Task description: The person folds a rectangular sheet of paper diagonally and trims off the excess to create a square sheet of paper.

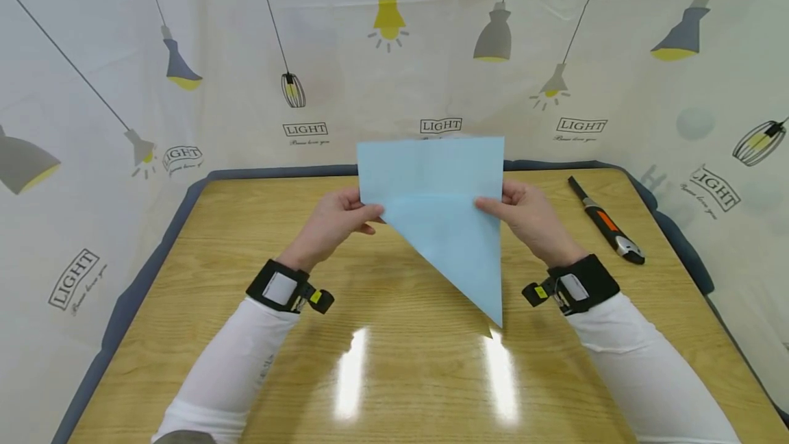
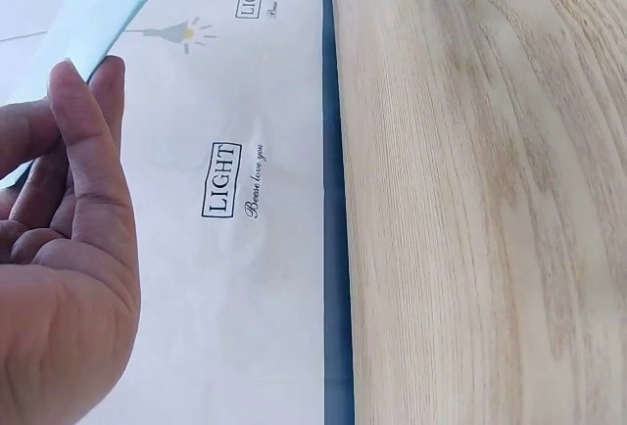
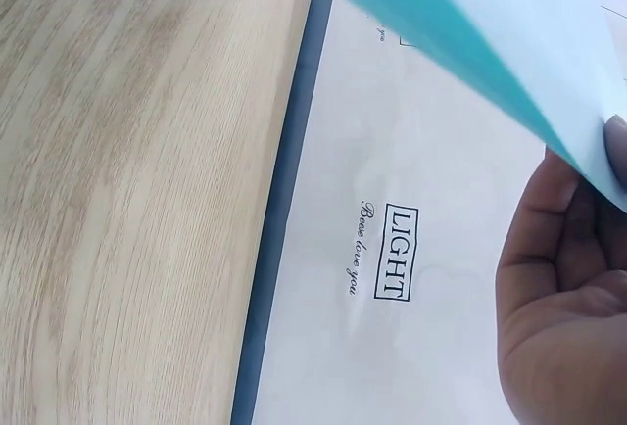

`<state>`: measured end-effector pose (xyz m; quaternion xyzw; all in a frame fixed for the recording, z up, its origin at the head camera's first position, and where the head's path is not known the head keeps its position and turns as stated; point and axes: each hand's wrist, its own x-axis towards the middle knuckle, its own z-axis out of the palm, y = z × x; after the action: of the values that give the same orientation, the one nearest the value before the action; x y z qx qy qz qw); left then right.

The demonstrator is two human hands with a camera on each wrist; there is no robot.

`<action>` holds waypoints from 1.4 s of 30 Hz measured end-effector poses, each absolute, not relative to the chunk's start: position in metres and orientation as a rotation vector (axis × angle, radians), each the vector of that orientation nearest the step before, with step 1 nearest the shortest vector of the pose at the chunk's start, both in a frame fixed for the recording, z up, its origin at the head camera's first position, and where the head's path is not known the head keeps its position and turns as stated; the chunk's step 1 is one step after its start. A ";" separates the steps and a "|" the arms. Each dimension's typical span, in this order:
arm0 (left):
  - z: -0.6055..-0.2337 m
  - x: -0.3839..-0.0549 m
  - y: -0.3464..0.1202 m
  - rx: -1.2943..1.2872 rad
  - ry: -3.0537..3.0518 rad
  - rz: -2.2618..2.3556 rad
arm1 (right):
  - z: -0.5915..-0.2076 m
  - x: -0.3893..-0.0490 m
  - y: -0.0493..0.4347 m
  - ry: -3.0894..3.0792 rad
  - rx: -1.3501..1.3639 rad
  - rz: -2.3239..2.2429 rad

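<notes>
A light blue sheet of paper (image 1: 431, 218) is held up above the table, its lower part running diagonally down to a point at the right. My left hand (image 1: 339, 219) pinches its left edge, thumb in front and fingers behind. On the opposite edge, my right hand (image 1: 531, 214) pinches the sheet with the thumb on its near face. The left wrist view shows the left hand (image 2: 73, 210) with a strip of the paper (image 2: 108, 4) between thumb and fingers. In the right wrist view, the paper (image 3: 509, 33) slants above the right hand (image 3: 568, 288), partly cut off by the frame.
A black and orange utility knife (image 1: 607, 223) lies on the wooden table (image 1: 246, 238) at the right, beyond the right hand. Behind the table hangs a pale sheet printed with lamps (image 1: 345, 40), and a dark blue strip (image 1: 277, 172) follows the table's edge.
</notes>
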<state>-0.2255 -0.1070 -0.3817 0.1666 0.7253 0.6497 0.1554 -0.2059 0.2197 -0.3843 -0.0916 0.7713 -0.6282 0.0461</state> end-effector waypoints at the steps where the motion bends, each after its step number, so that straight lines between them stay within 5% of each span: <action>1: -0.382 -0.226 -0.107 0.474 2.070 1.864 | -0.385 -0.206 0.220 2.367 -0.280 -1.905; 42: -0.378 -0.222 -0.131 0.630 1.936 1.823 | -0.379 -0.198 0.227 2.162 -0.355 -2.056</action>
<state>-0.2216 -0.1309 -0.3778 0.2258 0.6936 0.6532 0.2032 -0.1983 0.2272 -0.3785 -0.1179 0.7179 -0.6827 0.0685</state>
